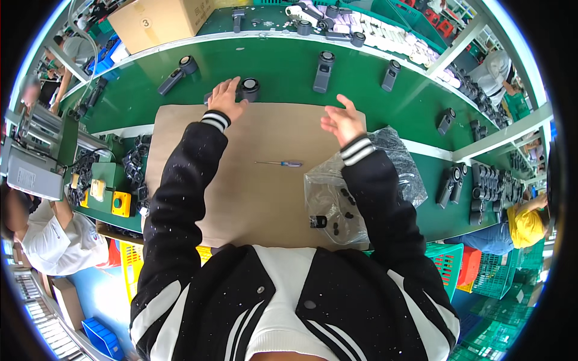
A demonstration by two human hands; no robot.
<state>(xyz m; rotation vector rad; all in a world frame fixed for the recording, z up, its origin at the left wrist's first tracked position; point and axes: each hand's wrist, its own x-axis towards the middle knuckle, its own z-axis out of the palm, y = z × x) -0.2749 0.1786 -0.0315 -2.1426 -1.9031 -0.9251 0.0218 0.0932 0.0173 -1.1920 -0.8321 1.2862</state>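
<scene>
My left hand (226,100) is stretched forward at the far edge of the brown work mat (259,198), fingers extended. Beneath it lies a dark grey handheld device with a round head (250,89); the hand hides most of its handle, so contact is unclear. Over the mat's far right corner, my right hand (344,122) is held open, fingers apart, with nothing in it. A small screwdriver (280,163) with a blue-purple handle rests mid-mat. Below my right forearm, a clear plastic bag (325,186) has several small black parts (336,227) on or in it.
Similar devices lie along the green conveyor (283,66), including one (324,72) straight ahead and another (179,75) farther left. A cardboard box (159,24) stands at the back left. Left of the mat is a yellow button box (121,204). Other people sit on both sides.
</scene>
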